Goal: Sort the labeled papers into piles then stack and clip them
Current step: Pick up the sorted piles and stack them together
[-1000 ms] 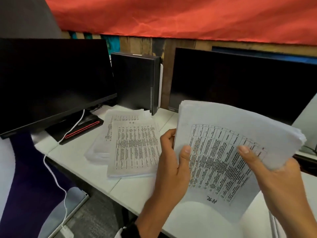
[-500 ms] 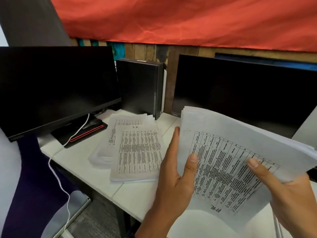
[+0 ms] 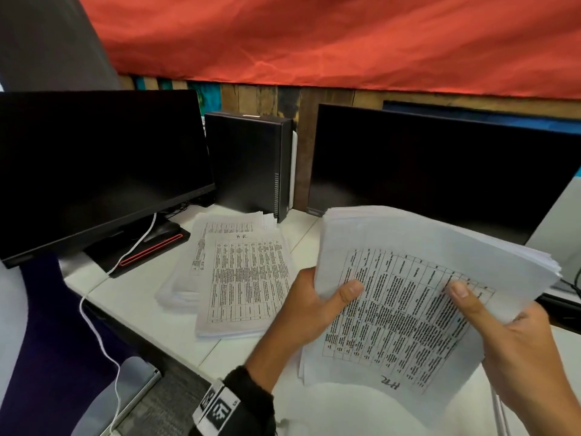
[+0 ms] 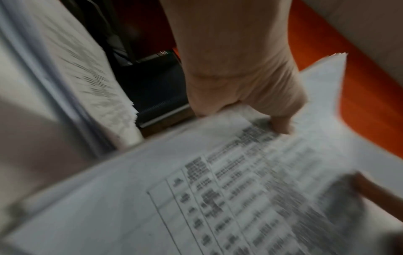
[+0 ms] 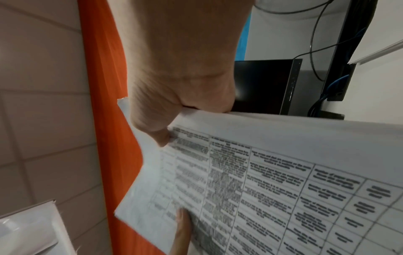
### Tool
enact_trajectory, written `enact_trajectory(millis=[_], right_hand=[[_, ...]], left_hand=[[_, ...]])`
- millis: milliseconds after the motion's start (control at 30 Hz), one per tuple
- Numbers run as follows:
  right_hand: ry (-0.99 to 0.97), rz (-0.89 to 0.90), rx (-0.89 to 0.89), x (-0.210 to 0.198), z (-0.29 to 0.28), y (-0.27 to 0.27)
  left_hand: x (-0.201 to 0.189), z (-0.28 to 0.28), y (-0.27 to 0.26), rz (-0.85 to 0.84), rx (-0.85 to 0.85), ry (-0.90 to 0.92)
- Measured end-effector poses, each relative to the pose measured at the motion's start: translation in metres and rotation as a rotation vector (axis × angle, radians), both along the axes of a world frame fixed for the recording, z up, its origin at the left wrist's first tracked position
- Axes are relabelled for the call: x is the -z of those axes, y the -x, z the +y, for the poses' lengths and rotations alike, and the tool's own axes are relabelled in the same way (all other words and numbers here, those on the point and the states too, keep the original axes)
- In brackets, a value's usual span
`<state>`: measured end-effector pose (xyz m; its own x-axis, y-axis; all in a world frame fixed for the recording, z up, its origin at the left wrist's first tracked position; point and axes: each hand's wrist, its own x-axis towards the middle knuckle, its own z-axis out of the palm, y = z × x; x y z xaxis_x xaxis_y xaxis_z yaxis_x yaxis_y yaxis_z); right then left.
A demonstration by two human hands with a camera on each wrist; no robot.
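I hold a thick stack of printed papers (image 3: 418, 278) tilted above the white desk (image 3: 132, 297); its top sheet carries a table and a handwritten "HR" near the bottom. My left hand (image 3: 314, 303) grips the stack's left edge, thumb on the top sheet. My right hand (image 3: 503, 322) grips the right edge, thumb on the sheet too. The stack (image 4: 218, 198) fills the left wrist view, and in the right wrist view the same stack (image 5: 261, 189) shows both thumbs on it. Two sorted piles lie on the desk: a front pile (image 3: 245, 275) labeled "HR" and a rear pile (image 3: 201, 243) partly under it.
A dark monitor (image 3: 94, 165) stands at the left on a black and red base (image 3: 151, 247) with a white cable (image 3: 97, 335). A small black computer (image 3: 248, 162) stands behind the piles. A second monitor (image 3: 440, 165) is at the right. Red cloth (image 3: 314, 36) hangs above.
The left hand's fingers, straight along the stack's edge half a second ago, have curled round it again. The held stack has shifted slightly; the piles on the desk have not moved.
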<state>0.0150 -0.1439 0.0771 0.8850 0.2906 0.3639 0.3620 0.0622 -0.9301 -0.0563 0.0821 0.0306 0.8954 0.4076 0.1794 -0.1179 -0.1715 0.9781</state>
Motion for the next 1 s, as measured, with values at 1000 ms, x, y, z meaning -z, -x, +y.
enact_trajectory(millis=[1000], right_hand=[[0.135, 0.245, 0.215, 0.059, -0.006, 0.0]], left_hand=[[0.072, -0.013, -0.006, 0.227, 0.011, 0.016]])
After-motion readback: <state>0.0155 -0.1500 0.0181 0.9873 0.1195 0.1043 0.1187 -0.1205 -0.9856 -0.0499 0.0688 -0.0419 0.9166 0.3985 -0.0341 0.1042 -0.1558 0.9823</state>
